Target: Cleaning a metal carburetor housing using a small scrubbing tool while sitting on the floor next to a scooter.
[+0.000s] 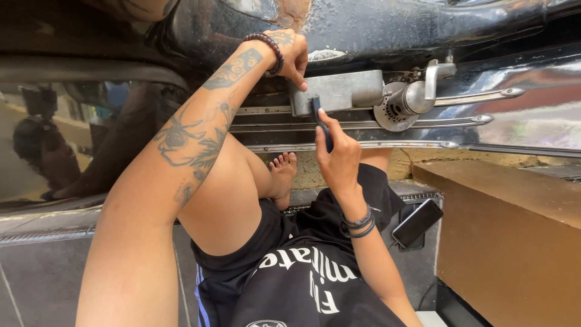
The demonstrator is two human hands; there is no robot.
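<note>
A big black shiny car body (pixel 520 91) fills the top of the frame, with thin silver strips (pixel 363 124) running across it and some rust near the top middle. A brown block (pixel 514 242) sits at the lower right. The person sits low beside the car, with bare knees up in the middle and a bare foot (pixel 283 175) tucked under the strips. A grey metal box part (pixel 339 91) is fixed to the car in the upper middle, next to a round silver knob with a lever (pixel 411 100). The left hand (pixel 290 54), on a tattooed arm with a bead bracelet (pixel 269 48), rests on top of the box, fingers curled over its edge, likely to keep it steady. The right hand (pixel 339 157) reaches up from the middle and pinches a small dark tool (pixel 319 118) between thumb and fingers. The tool tip touches the lower left edge of the box, so it seems to be working at that spot. A dark phone (pixel 417 223) lies at the lower right by the person's hip, close enough to grab.
</note>
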